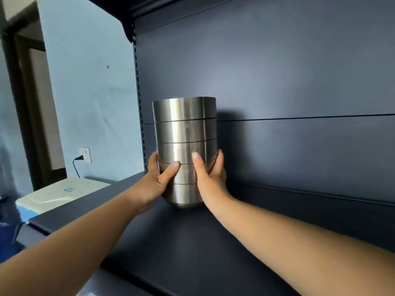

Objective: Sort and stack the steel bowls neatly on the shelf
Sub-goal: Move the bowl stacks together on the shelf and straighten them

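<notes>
A tall stack of several nested steel bowls (184, 133) stands upright at the left part of the dark blue shelf (213, 242), its rounded base touching the shelf board. My left hand (159, 180) grips the lower bowls from the left, thumb across the front. My right hand (210, 174) grips them from the right, its thumb pointing up on the front of the stack. The fingers of both hands are hidden behind the bowls.
The shelf's dark back panel (288, 82) rises behind the stack, and another shelf board (149, 5) hangs overhead. Left of the unit are a pale blue wall, a socket with a plug (84, 155), a white appliance (62, 193) and a doorway.
</notes>
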A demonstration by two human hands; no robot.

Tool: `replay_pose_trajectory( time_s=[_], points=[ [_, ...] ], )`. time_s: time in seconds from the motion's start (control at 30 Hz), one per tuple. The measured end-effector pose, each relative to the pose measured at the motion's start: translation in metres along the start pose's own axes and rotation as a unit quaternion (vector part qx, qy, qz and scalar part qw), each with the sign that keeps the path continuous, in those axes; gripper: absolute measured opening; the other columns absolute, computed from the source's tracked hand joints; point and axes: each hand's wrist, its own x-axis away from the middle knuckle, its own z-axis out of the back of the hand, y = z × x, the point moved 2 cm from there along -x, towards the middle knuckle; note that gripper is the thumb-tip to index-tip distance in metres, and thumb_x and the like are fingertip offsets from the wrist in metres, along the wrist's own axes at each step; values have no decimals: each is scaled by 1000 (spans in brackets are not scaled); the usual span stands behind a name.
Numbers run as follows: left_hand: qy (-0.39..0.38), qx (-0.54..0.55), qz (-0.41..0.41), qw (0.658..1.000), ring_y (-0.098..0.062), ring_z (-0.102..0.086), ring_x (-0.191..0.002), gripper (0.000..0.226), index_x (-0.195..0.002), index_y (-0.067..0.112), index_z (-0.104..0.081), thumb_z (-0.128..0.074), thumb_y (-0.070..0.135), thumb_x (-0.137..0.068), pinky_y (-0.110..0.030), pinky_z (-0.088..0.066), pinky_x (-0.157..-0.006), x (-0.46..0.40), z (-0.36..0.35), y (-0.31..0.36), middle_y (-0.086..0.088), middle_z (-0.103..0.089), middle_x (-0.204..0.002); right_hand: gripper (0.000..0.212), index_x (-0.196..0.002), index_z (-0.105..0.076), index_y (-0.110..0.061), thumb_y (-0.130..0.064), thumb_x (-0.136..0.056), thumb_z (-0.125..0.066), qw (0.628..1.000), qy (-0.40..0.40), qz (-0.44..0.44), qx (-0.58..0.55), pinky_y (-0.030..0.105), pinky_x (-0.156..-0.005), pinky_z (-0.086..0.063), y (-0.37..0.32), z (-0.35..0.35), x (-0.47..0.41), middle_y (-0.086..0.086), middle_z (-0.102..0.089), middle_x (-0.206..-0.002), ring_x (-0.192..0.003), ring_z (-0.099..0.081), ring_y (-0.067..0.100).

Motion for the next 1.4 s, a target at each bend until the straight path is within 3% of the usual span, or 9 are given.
replay_pose_trajectory(
  time_s=[0.23,0.37,0.5,0.63,0.77,0.93,1.23,1.3,1.4],
  points=[
    [-18,51,2,999,-11,-46,-124,79,-147,26,-6,-50,39,-82,-31,-33,-107,-54,71,-39,6,-44,-137,86,-145,4,-39,-61,-80,-49,1000,2,2,-4,23,-99,-18,21,-69,-47,-10,-12,-152,-138,-22,14],
    [-99,75,-4,992,8,-60,-101,59,-125,44,-33,-59,47,-71,-19,-44,-88,-91,107,-63,24,-63,-112,87,-145,6,-40,-61,-80,-49,999,49,4,21,21,-98,-15,29,-106,-69,-10,-11,-151,-138,-19,13],
    [-164,119,-13,979,7,-60,-105,104,-129,42,-35,-80,67,-39,-10,-50,-75,-117,132,-78,27,-65,-111,85,-145,5,-39,-59,-82,-49,994,95,9,46,21,-95,-12,36,-133,-84,-11,-10,-152,-139,-16,12],
    [-191,140,9,972,5,-58,-108,119,-138,34,-32,-80,68,-35,-13,-49,-82,-138,146,-89,20,-62,-121,85,-145,4,-38,-56,-83,-50,988,132,13,76,22,-100,-14,40,-151,-92,-10,-7,-153,-140,-15,13],
    [-189,172,36,966,4,-63,-99,66,-121,29,-49,-62,57,-63,-14,-53,-74,-145,149,-99,14,-67,-115,85,-145,5,-37,-56,-84,-50,980,160,4,118,29,-108,-17,40,-164,-98,-7,-5,-154,-140,-14,16],
    [-122,182,68,973,-18,-37,-136,103,-146,15,-24,-58,59,-60,-41,-27,-115,-141,151,-104,-5,-36,-150,84,-146,1,-34,-56,-83,-51,964,213,19,158,31,-110,-19,40,-177,-95,-2,-8,-153,-140,-15,20],
    [-114,167,66,977,-10,-56,-115,56,-134,27,-46,-24,58,-93,-30,-44,-96,-138,149,-104,2,-60,-128,71,-144,-12,-30,-48,-87,-50,948,223,54,222,23,-92,-24,40,-184,-85,0,-21,-147,-134,-21,22],
    [-107,173,90,975,-10,-57,-113,61,-133,29,-46,-20,64,-91,-28,-46,-90,-137,148,-105,3,-60,-127,73,-144,-13,-30,-48,-86,-53,949,222,43,221,24,-94,-23,40,-184,-84,0,-18,-147,-134,-18,21],
    [-112,153,79,979,-10,-38,-134,99,-144,32,-29,-31,89,-64,-40,-29,-113,-135,145,-105,8,-39,-148,84,-146,-7,-26,-52,-82,-56,959,219,9,178,31,-109,-19,40,-178,-87,-1,-10,-153,-139,-13,21]
  ],
)
